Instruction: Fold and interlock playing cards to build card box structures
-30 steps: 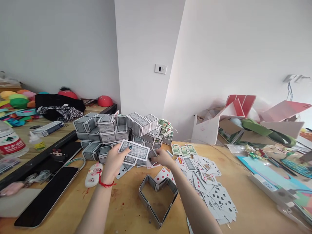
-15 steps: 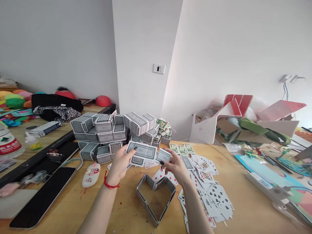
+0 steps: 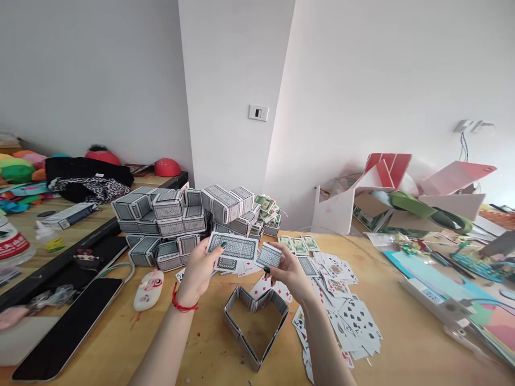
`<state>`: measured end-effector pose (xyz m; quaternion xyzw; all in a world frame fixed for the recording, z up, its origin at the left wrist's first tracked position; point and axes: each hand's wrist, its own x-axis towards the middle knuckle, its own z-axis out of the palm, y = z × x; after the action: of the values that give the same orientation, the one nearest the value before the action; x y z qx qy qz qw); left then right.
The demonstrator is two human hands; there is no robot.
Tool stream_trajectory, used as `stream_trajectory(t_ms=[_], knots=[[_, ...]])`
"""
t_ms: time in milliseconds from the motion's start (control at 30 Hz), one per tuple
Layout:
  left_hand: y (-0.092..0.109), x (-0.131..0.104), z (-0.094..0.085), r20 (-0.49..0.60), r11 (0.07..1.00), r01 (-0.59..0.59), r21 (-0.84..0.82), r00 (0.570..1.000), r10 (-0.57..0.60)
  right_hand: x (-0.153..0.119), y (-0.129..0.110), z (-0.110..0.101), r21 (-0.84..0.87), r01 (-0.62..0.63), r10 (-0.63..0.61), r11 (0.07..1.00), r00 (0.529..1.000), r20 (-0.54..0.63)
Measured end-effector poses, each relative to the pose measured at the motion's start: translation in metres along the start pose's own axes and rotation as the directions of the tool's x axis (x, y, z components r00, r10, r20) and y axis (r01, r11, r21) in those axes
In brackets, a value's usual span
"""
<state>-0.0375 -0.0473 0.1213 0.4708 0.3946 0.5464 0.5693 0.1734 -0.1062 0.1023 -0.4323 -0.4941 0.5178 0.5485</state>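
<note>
Nearest you, a heart-shaped card frame (image 3: 232, 327) stands on the table (image 3: 209, 348); a lowered arm could probably knock it askew. Your right forearm (image 3: 325, 332) angles up beside the loose cards (image 3: 356, 324), where a sideways sweep might scatter them. Beyond the frame, your left hand (image 3: 197, 274) pinches a long patterned card (image 3: 239, 248), thumb on top, while your right hand (image 3: 292, 274) pinches a smaller patterned piece (image 3: 269, 256) beside it; squeezing too hard could crease either. Farther back rise stacked card blocks (image 3: 193, 223), which an overlong reach might topple.
</note>
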Motion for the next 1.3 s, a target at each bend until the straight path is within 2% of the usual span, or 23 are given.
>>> stream_trajectory(t_ms=[333,500,667,867,1067,1300], knots=[[-0.006,0.0,0.002,0.05,0.997,-0.039,-0.06,0.998,0.042,0.0,0.001,0.003,0.0,0.008,-0.008,1.0,1.0,0.008],[-0.004,0.001,0.002,-0.017,0.998,-0.057,-0.04,0.998,0.056,0.0,0.0,0.003,-0.008,0.013,-0.013,1.0,1.0,0.006],[-0.01,0.002,0.002,0.001,0.997,-0.068,-0.048,0.998,0.068,0.0,0.001,0.003,-0.01,0.016,-0.016,1.0,1.0,0.005],[-0.013,0.002,0.002,-0.087,0.993,-0.119,-0.016,0.989,0.117,-0.001,0.001,0.002,-0.003,0.03,-0.03,1.0,0.999,0.017],[-0.014,0.0,0.006,-0.026,0.993,-0.117,-0.004,0.993,0.117,-0.001,-0.003,0.008,0.012,0.03,-0.03,0.999,0.999,0.017],[-0.014,-0.001,0.006,-0.019,0.984,-0.135,0.12,0.99,0.138,0.0,-0.001,0.004,-0.013,0.049,-0.049,0.999,0.999,-0.022]])
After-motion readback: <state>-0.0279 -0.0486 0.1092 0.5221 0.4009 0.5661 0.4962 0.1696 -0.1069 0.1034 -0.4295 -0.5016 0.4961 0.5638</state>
